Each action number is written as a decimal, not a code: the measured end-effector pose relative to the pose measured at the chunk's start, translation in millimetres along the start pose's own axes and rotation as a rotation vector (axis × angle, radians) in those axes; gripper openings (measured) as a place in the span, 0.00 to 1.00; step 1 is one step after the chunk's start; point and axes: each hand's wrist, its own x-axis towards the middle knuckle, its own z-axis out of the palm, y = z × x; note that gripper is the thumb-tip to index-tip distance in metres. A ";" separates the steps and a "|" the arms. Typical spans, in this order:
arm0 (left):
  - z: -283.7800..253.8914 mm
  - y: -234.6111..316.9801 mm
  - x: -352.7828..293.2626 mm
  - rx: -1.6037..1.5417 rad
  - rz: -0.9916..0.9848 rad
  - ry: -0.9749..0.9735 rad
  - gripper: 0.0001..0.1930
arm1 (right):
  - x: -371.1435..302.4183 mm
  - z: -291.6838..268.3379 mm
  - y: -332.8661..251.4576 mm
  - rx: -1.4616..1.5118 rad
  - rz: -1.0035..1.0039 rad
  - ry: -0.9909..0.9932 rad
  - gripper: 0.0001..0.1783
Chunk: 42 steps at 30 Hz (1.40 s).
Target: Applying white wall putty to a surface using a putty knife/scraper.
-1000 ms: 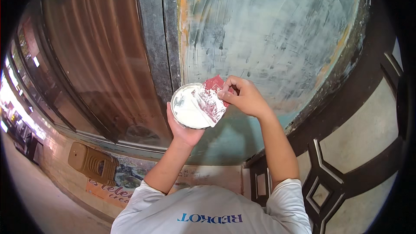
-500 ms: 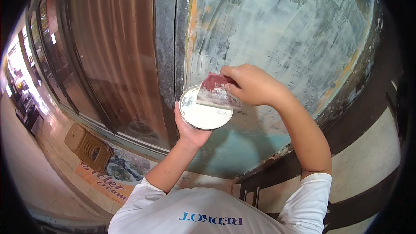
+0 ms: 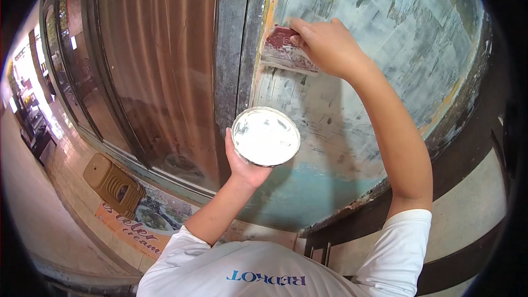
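My right hand (image 3: 329,48) is closed on a dark red putty scraper (image 3: 281,44), whose wide lower edge is smeared with white filler. The scraper's blade lies at the left part of the wall (image 3: 379,38), which is coated in streaky grey-white filler over blue-green paint. Lower down, my left hand (image 3: 246,168) holds up a round lid (image 3: 266,136) with white paste on it, fingers under and around its left rim. The lid's underside is hidden.
Left of the wall stands a dark wooden post (image 3: 234,33), then a glass pane (image 3: 159,77) with a brown curtain behind it. Brown stacked plastic stools (image 3: 113,184) stand on the floor at lower left, beside an orange printed banner (image 3: 129,231). Dark curved bars run along the right.
My right hand has lifted the scraper from the lid up to the wall. The left hand holds the lid in nearly the same place.
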 end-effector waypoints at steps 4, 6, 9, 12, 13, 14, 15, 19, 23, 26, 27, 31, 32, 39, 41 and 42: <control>-10.5 8.2 -2.4 -0.028 -0.073 -0.079 0.37 | 21.6 1.7 20.1 -0.316 -0.034 0.145 0.08; -7.4 15.7 -8.6 -0.005 -0.077 0.013 0.37 | 31.7 -11.8 29.6 -0.368 -0.032 0.215 0.09; -23.4 24.5 -8.3 -0.024 -0.125 -0.106 0.38 | 34.7 -44.1 36.6 -0.266 0.032 0.332 0.13; -28.7 29.9 -7.6 -0.005 -0.129 -0.111 0.38 | 30.6 -41.9 29.2 -0.106 0.026 0.256 0.11; -29.7 31.8 -7.5 0.009 -0.113 -0.130 0.38 | 28.2 -33.2 20.5 -0.063 0.017 0.201 0.13; -28.5 31.9 -6.7 0.007 -0.128 -0.135 0.38 | 22.2 -21.9 16.8 -0.074 0.027 0.197 0.13; -26.5 33.1 -7.8 0.000 -0.137 -0.121 0.38 | 17.7 -10.4 12.3 -0.117 -0.025 0.112 0.14; -25.9 34.4 -8.2 -0.036 -0.133 -0.108 0.39 | 21.5 -10.2 25.9 -0.241 0.025 0.068 0.15; -29.8 40.7 -10.6 -0.059 -0.153 -0.131 0.39 | 28.0 -35.8 38.4 -0.211 0.121 0.265 0.14; -33.5 43.6 -11.1 -0.019 -0.161 -0.110 0.38 | 21.7 -31.8 20.9 -0.135 0.097 0.322 0.14; -34.7 44.9 -11.7 -0.028 -0.145 -0.077 0.38 | 18.6 -21.9 9.4 -0.085 0.050 0.201 0.15; -37.9 53.6 -13.1 -0.011 -0.144 -0.066 0.37 | 8.8 16.8 -18.7 -0.062 -0.052 -0.130 0.15; -36.8 54.5 -13.6 -0.002 -0.142 -0.067 0.37 | 8.6 18.0 -15.5 -0.066 -0.047 -0.129 0.15; -43.8 64.9 -11.9 -0.029 -0.148 -0.091 0.38 | 20.5 -29.4 29.7 -0.178 0.154 0.279 0.12; -47.3 66.8 -10.8 -0.039 -0.153 -0.111 0.38 | 14.4 -15.5 21.1 -0.112 0.092 0.250 0.12; -48.2 68.5 -11.0 -0.039 -0.150 -0.108 0.38 | 10.7 -6.6 11.7 -0.045 0.025 0.221 0.12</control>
